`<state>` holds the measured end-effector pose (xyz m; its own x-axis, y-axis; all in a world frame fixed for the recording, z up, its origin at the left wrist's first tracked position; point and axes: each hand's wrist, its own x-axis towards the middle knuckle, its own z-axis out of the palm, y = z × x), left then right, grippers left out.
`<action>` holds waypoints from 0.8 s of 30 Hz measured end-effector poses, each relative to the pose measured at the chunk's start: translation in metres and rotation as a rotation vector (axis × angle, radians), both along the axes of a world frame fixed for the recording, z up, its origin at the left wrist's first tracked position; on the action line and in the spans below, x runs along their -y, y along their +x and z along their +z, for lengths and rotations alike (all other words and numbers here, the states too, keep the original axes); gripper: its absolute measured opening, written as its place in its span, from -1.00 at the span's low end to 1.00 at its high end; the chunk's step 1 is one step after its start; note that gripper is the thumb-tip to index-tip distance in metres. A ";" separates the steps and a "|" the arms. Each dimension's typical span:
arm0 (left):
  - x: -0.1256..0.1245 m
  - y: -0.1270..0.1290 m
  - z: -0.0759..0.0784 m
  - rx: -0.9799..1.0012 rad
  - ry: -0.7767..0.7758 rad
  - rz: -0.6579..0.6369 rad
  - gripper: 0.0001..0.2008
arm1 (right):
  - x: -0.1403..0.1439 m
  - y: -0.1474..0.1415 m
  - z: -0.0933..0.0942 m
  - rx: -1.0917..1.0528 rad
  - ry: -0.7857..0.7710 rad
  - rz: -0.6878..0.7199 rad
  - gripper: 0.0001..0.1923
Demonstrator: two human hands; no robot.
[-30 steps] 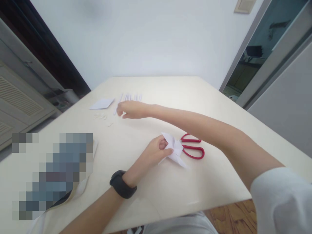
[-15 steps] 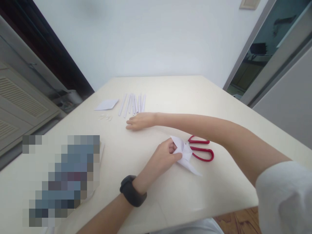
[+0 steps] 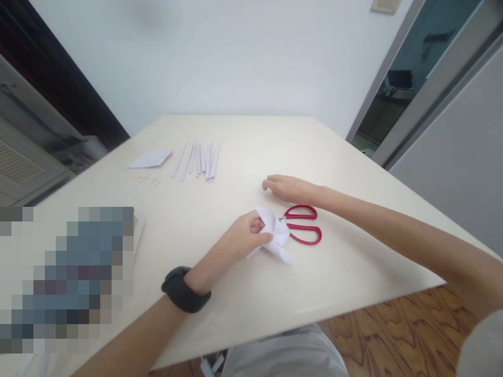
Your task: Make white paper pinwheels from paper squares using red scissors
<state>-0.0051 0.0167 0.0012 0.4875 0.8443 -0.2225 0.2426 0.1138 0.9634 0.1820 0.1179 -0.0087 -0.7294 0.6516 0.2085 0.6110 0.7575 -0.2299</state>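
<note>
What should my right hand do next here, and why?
Probably lower the right hand onto the red scissors just below it. It is empty and flat on the table, while the left hand grips the folded paper.

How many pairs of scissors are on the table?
1. The red-handled scissors lie on the table, just right of the folded paper in the left hand, near the right hand. Blades are hidden under the paper.

Home room – cream table [image 3: 353,173], wood floor [image 3: 393,335], glass sliding door [image 3: 396,78].

One scissors [image 3: 302,225], one folded paper [image 3: 276,236], one flat sheet [image 3: 150,159].
</note>
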 end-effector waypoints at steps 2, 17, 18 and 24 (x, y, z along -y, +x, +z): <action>0.000 0.000 -0.002 0.003 0.002 -0.027 -0.67 | 0.019 0.011 0.005 -0.117 -0.039 -0.059 -0.76; 0.000 -0.004 -0.009 0.021 -0.048 -0.109 -0.64 | 0.105 0.016 0.024 -0.598 -0.524 -0.033 -0.93; 0.001 -0.004 -0.009 0.018 -0.055 -0.125 -0.64 | 0.107 0.015 0.025 -0.570 -0.481 -0.032 -0.92; 0.002 -0.002 0.000 -0.026 -0.072 -0.135 -0.67 | 0.112 0.012 0.021 -0.433 -0.322 0.046 -0.88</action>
<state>-0.0067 0.0149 0.0008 0.5886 0.7529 -0.2945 0.2851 0.1475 0.9471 0.1937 0.0055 0.0127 -0.6506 0.7014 0.2911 0.3764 0.6308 -0.6785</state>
